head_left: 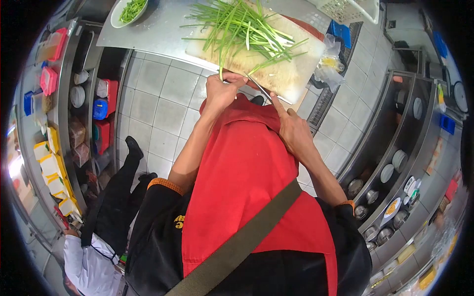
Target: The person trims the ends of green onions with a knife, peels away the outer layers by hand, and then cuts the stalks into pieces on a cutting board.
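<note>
A pile of long green chives [237, 24] lies on a pale cutting board [286, 69] on a steel counter. My left hand [222, 91] pinches the ends of a few stalks at the board's near edge. My right hand [291, 126] grips the handle of a knife [264, 91], its blade angled up toward the stalks by my left fingers. A red apron covers my front below both arms.
A white bowl of chopped greens [129, 11] sits at the counter's far left, a white basket [350, 9] at the far right. Shelves of containers [54, 123] line the left, metal pots [390, 172] the right. Another person [106, 217] stands at lower left on the tiled floor.
</note>
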`<act>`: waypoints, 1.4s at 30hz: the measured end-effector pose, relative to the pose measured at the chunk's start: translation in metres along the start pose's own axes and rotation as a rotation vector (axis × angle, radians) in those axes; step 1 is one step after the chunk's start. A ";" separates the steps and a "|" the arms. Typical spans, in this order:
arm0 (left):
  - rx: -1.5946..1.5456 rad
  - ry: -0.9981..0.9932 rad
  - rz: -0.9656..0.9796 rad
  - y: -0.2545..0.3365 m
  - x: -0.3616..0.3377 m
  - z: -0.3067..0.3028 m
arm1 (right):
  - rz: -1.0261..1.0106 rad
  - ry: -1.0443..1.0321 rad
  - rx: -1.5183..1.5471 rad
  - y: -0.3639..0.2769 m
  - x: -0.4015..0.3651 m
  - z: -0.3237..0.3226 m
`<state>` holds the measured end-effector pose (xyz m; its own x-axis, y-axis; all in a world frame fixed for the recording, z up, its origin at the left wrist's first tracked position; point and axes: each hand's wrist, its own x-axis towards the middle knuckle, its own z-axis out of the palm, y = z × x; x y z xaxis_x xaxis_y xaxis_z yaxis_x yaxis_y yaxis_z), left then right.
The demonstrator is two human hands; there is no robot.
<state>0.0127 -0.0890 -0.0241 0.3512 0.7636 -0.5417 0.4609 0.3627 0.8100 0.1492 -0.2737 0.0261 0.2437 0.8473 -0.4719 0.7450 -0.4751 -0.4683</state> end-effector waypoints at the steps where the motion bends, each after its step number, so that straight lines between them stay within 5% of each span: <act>1: 0.000 0.000 0.003 0.000 0.000 0.000 | -0.007 0.016 -0.018 0.000 0.001 0.000; 20: -0.018 -0.001 0.067 0.002 0.002 -0.012 | -0.040 0.041 -0.036 0.004 0.018 0.004; 22: -0.059 0.017 0.119 0.014 0.000 -0.025 | -0.073 0.190 0.275 0.004 0.017 0.005; 25: -0.146 0.050 -0.015 0.025 0.006 -0.042 | -0.097 0.421 0.347 -0.012 0.029 0.000; 30: -0.296 -0.027 0.019 0.031 0.025 -0.042 | -0.014 0.527 0.385 -0.025 0.095 0.005; 32: -0.259 -0.038 0.032 0.029 0.035 -0.039 | -0.032 0.424 0.296 -0.019 0.112 0.007; 42: -0.423 -0.348 0.027 0.044 0.062 -0.057 | 0.050 0.735 0.586 -0.054 0.085 -0.032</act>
<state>0.0087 0.0050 -0.0095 0.6404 0.5799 -0.5036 0.1053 0.5832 0.8055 0.1495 -0.1682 0.0351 0.7465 0.6654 -0.0052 0.3408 -0.3891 -0.8558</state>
